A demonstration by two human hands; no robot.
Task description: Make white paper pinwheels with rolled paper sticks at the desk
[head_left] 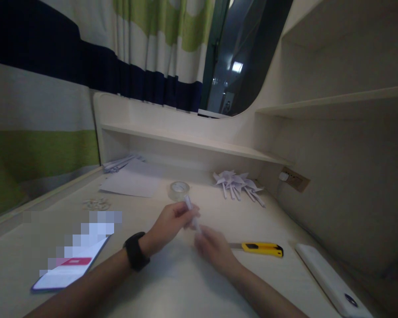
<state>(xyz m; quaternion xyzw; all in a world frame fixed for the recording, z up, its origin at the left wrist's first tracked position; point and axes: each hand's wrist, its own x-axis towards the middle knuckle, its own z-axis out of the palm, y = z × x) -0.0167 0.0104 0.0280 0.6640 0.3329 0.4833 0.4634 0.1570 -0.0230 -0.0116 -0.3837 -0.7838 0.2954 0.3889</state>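
A thin white rolled paper stick [188,203] is pinched between the thumb and fingers of my left hand [174,223], its upper end sticking up past them. My right hand [215,249], smeared by motion, closes around the lower end of the same stick. Just behind the hands lies a roll of clear tape [179,189]. To the right of my right hand is a yellow utility knife [262,248] with its blade pointing toward that hand.
White paper pinwheels [235,181] lie at the back right. Paper sheets [132,179] and paper sticks [122,162] sit back left, near a small pile of whitish pieces [97,204]. A lit phone [76,260] is at left, a white device [328,276] at right.
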